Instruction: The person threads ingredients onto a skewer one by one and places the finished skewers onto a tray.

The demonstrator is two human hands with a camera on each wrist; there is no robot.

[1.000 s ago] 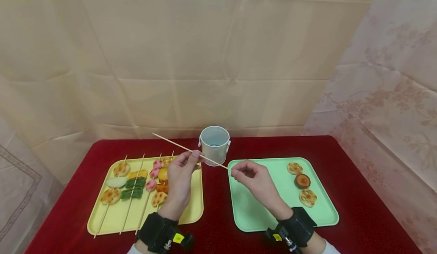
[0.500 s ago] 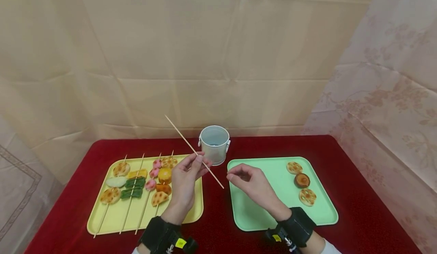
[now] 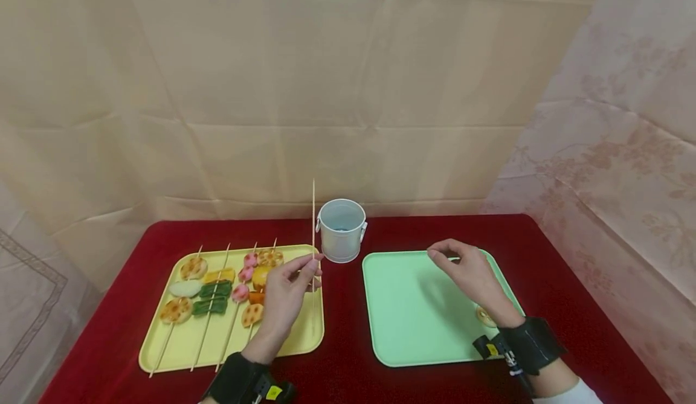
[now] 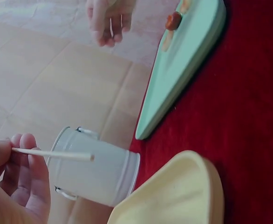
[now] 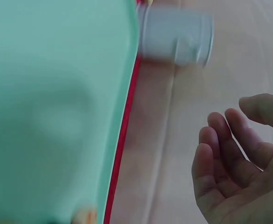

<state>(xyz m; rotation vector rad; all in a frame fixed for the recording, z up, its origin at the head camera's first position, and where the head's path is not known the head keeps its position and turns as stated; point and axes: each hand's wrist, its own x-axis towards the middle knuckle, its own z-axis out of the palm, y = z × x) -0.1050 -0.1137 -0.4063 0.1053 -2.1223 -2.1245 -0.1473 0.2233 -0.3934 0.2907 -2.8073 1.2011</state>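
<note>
My left hand [image 3: 284, 298] pinches a thin bare wooden skewer [image 3: 313, 211] between thumb and fingers, above the right side of the yellow tray [image 3: 304, 342]. The skewer stands nearly upright in the head view, just left of the small metal bucket [image 3: 341, 241]. My right hand [image 3: 472, 277] hovers over the green tray [image 3: 402, 325] with loosely bent fingers and nothing in them. Under its wrist shows part of a lotus root slice [image 3: 484, 316]. The left wrist view shows a brown mushroom-like round piece [image 4: 173, 21] on the green tray, beside pale pieces.
On the yellow tray lie several loaded skewers, with green pepper pieces [image 3: 213, 306], pink balls [image 3: 240, 294] and lotus root slices [image 3: 176, 311]. A red cloth [image 3: 348, 355] covers the table. Behind it hangs a beige curtain [image 3: 348, 120].
The right fingers have come away from the skewer's end, and that hand has moved right over the green tray. In my left hand the skewer has swung from slanted to nearly upright.
</note>
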